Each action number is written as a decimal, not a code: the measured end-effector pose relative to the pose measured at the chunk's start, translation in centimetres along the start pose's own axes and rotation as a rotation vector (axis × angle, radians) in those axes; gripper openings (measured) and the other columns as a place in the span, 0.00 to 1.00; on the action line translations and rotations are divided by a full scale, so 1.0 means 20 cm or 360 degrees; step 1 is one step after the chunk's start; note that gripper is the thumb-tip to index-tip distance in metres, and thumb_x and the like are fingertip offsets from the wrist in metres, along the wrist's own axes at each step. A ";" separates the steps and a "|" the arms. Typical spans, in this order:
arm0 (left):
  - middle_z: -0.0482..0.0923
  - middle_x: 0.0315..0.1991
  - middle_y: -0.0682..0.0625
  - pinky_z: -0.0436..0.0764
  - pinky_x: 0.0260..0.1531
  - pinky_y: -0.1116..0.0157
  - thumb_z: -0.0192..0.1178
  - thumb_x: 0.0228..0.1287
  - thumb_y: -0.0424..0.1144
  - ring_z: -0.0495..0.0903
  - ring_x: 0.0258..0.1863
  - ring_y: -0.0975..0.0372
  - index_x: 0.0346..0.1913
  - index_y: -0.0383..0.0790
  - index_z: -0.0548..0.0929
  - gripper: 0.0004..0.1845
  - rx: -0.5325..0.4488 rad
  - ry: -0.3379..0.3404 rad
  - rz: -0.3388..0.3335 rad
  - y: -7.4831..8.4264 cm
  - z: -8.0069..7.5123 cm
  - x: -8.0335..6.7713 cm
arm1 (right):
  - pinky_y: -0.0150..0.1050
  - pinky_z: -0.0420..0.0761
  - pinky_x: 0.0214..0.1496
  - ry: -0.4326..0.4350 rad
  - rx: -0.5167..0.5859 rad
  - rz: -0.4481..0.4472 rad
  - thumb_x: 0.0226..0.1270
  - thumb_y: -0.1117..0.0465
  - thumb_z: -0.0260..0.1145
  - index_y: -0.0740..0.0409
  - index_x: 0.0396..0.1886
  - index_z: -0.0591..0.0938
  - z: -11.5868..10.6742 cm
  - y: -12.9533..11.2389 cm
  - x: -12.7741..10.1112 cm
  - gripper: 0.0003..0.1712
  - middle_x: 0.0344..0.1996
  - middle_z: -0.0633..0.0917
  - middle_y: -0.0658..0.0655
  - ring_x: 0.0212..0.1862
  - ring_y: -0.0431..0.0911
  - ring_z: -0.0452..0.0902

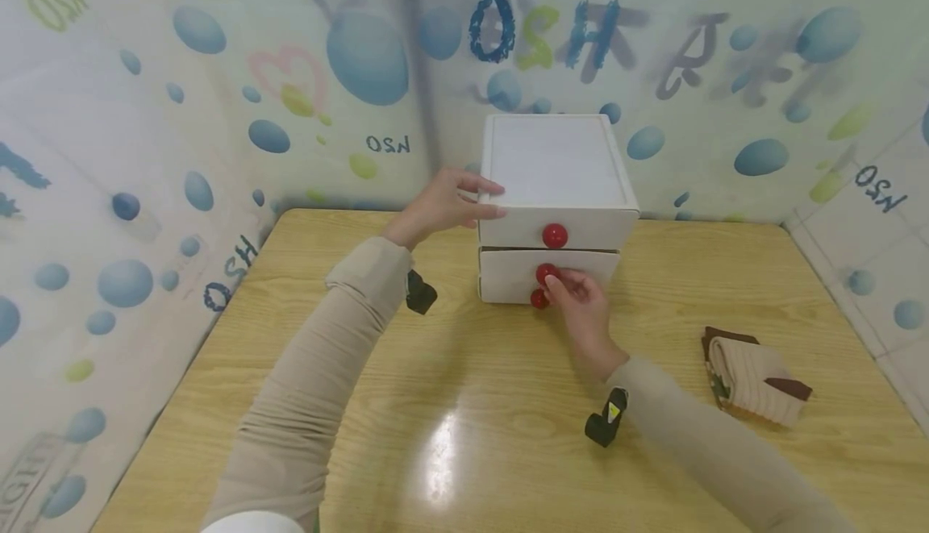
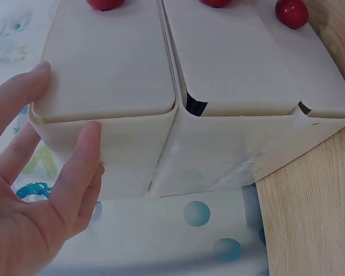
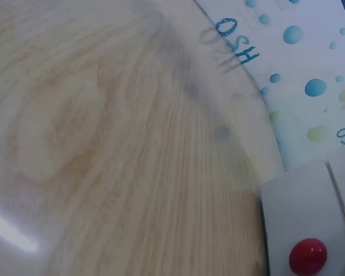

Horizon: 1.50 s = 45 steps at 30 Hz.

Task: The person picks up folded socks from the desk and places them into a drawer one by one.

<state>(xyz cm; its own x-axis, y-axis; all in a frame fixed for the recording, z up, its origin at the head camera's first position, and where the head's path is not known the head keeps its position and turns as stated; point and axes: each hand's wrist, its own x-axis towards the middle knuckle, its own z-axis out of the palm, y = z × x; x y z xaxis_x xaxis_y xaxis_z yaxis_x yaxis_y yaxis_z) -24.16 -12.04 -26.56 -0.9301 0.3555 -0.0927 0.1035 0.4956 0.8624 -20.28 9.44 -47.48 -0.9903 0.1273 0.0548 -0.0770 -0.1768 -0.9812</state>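
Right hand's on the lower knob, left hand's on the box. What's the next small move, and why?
Probably pull the lower drawer straight out. The right hand already pinches its red knob, the drawer looks nearly closed, and the left hand holds the box at its top corner, so it should not slide.

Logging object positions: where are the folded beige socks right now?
In the head view, the folded beige ribbed socks lie on the wooden table, right of the person's right hand.

I count one white plastic drawer cabinet (image 1: 555,162), three round red knobs (image 1: 555,235), one folded beige ribbed sock pair (image 1: 755,376), and one wooden table (image 1: 472,404).
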 end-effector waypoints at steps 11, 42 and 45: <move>0.71 0.49 0.52 0.79 0.38 0.63 0.66 0.50 0.42 0.76 0.40 0.60 0.48 0.44 0.79 0.20 0.0009 -0.0005 -0.0001 0.01 0.00 0.00 | 0.38 0.77 0.46 0.0007 -0.0071 0.0176 0.54 0.54 0.66 0.62 0.45 0.73 0.08 -0.25 -0.07 0.23 0.44 0.77 0.58 0.41 0.44 0.78; 0.69 0.53 0.48 0.77 0.43 0.58 0.64 0.53 0.38 0.74 0.44 0.56 0.51 0.39 0.77 0.21 -0.0041 -0.0045 -0.0034 0.07 -0.01 -0.05 | 0.35 0.78 0.43 -0.0115 -0.0032 -0.0002 0.50 0.51 0.69 0.61 0.43 0.74 -0.05 0.00 0.06 0.25 0.41 0.79 0.59 0.41 0.47 0.78; 0.69 0.53 0.48 0.77 0.43 0.59 0.63 0.53 0.37 0.74 0.44 0.56 0.51 0.38 0.77 0.20 -0.0039 -0.0046 -0.0033 0.09 -0.01 -0.07 | 0.33 0.78 0.42 -0.0115 -0.0106 -0.0001 0.52 0.52 0.68 0.61 0.41 0.75 -0.04 -0.06 0.02 0.23 0.39 0.80 0.57 0.39 0.44 0.78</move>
<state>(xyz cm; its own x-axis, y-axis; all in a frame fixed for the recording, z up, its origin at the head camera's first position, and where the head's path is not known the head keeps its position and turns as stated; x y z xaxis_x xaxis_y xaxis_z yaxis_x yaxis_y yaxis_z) -22.65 -11.74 -24.72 -0.9213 0.3684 -0.1245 0.0757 0.4838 0.8719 -20.44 10.47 -46.48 -0.9962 0.0564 0.0663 -0.0723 -0.1113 -0.9912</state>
